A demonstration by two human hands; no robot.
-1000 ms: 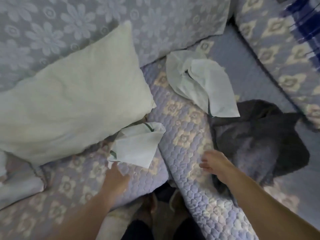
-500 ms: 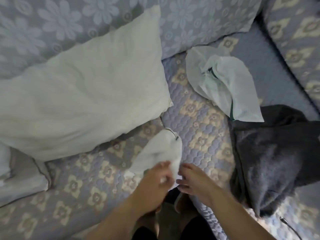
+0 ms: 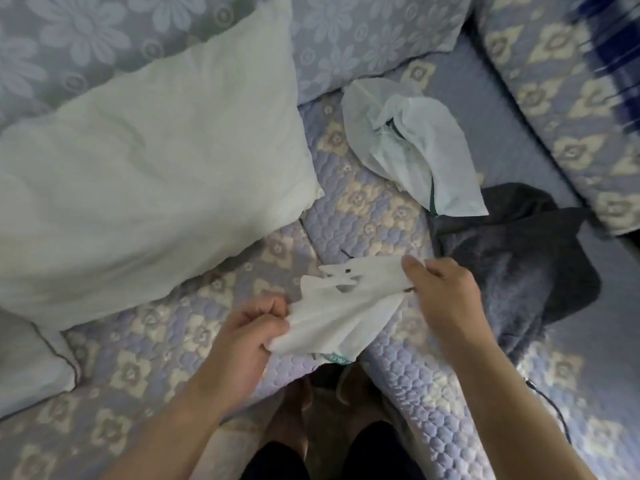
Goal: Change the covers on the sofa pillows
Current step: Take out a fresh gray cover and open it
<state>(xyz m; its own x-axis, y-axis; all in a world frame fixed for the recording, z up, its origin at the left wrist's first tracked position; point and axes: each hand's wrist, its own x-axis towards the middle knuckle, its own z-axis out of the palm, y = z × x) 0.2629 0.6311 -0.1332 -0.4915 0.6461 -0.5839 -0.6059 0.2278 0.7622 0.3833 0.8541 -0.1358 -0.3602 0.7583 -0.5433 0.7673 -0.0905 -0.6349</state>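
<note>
I pinch the white cover point(image 3: 346, 306) with my left hand point(image 3: 249, 327) and right hand point(image 3: 446, 292) above the sofa seat point(image 3: 367, 216), and should pull it flat to find its opening for the bare pillow point(image 3: 145, 168) nearby.

Both forearms are seen bare to the lower frame edge, with no sleeves, watch or rings visible. The left hand point(image 3: 249, 336) and right hand point(image 3: 446, 299) are ungloved. Dark trousers point(image 3: 277, 462) are worn on the legs, and the feet point(image 3: 294, 407) below are blurred, so footwear cannot be made out
</note>
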